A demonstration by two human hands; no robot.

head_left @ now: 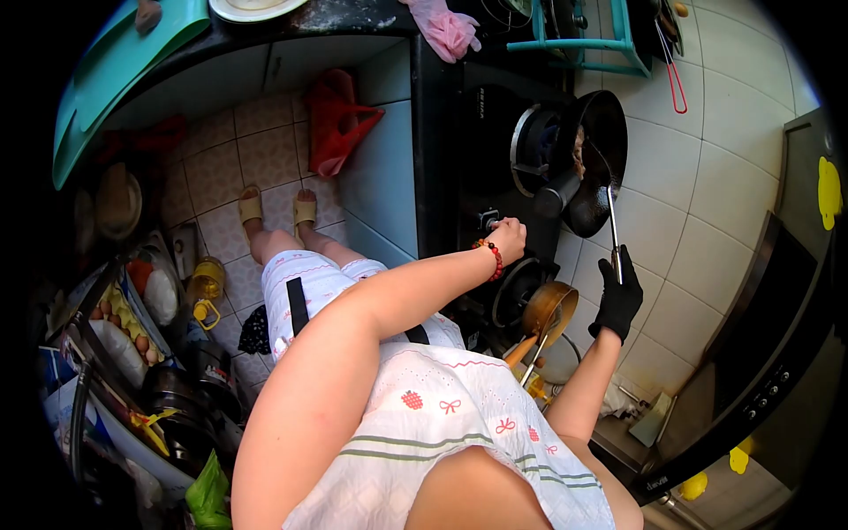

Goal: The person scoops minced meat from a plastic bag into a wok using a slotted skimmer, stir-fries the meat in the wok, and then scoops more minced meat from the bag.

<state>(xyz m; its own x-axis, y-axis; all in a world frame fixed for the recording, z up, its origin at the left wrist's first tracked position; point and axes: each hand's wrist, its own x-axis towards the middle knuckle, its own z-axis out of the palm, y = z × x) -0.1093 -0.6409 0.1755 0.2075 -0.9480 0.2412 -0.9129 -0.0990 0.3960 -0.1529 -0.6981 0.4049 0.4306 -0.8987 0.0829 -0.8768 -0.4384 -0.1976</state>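
Observation:
My left hand [508, 238], with a red beaded bracelet at the wrist, has its fingers closed at a stove knob [488, 219] on the front of the black stove [481, 168]. In a black glove, my right hand [618, 296] grips the metal handle of a spatula [614, 216]. The spatula's far end reaches into a black wok [596, 208] on the burner. Some pale brown food [579, 152] lies in the wok, partly hidden by its near rim. The wok's thick handle [555, 196] points toward my left hand, apart from it.
A brown pot [549, 311] stands on the other burner. The range hood [751, 389] is at the right. A pink plastic bag [446, 31] lies on the counter edge. On the floor are an oil bottle [208, 279] and a red bag [336, 124].

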